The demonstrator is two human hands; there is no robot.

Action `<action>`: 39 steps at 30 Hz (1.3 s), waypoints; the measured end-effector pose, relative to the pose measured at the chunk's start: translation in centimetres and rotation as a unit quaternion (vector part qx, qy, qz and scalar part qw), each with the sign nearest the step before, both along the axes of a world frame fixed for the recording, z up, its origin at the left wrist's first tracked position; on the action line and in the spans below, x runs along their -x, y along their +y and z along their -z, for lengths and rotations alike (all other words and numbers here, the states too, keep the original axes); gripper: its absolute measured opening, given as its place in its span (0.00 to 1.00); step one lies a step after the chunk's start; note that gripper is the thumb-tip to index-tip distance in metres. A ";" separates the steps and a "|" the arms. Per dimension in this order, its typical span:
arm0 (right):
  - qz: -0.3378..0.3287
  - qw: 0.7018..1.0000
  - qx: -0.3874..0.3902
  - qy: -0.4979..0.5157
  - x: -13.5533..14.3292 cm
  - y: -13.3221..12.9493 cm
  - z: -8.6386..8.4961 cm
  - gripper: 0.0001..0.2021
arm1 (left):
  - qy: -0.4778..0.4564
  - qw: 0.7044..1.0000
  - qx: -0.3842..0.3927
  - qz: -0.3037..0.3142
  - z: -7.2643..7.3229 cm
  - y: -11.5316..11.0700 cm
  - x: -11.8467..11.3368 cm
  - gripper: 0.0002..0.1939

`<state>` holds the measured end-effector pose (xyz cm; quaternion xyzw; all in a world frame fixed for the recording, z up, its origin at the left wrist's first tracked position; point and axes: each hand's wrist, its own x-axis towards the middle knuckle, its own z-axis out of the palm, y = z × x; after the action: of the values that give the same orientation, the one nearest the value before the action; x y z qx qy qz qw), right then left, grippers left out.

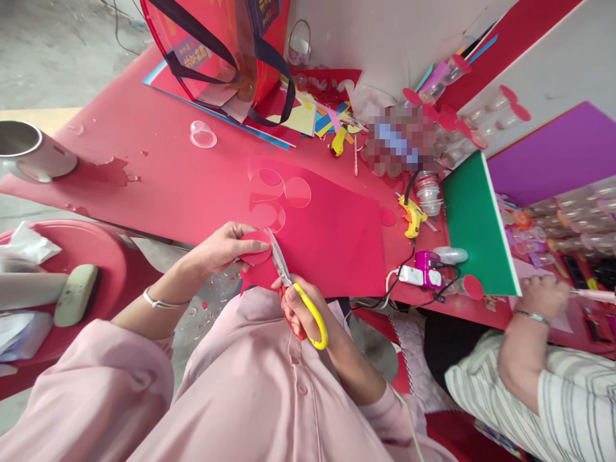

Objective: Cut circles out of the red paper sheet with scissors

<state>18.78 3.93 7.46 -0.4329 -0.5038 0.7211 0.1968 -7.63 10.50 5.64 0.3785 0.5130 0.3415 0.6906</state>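
Note:
My left hand (226, 249) pinches a round red paper piece (256, 249) between thumb and fingers, just past the near edge of the table. In my right hand (308, 308) is a pair of scissors (280, 255) with one yellow and one red handle loop. Its silver blades lie at the right rim of the round piece, pointing away from me. Beneath and beyond them a large red sheet (337, 237) rests on the table, with round cut-outs and a circle outline at its far left. Whether the round piece is still joined to the sheet I cannot tell.
A yellow glue gun (412, 216) and stacked plastic cups (428, 192) stand to the right, near a green board (476, 224). A metal mug (33, 151) is at the far left. A red bag (231, 51) sits at the back. A co-worker's hand (543, 298) is at right.

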 end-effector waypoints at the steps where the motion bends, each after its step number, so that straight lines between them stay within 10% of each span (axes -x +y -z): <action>1: 0.001 1.000 0.001 0.000 0.0 0.0 0.0 0.36 | -0.003 1.000 -0.002 -0.002 0.1 0.0 0.0 0.19; 39: -0.043 0.999 -0.009 -0.024 -1.4 1.0 0.1 0.33 | -0.016 0.999 -0.009 0.034 0.1 -0.1 0.5 0.18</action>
<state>20.15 4.96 7.40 -0.4263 -0.5335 0.7134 0.1571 -8.15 10.45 5.57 0.3965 0.4853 0.3288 0.7066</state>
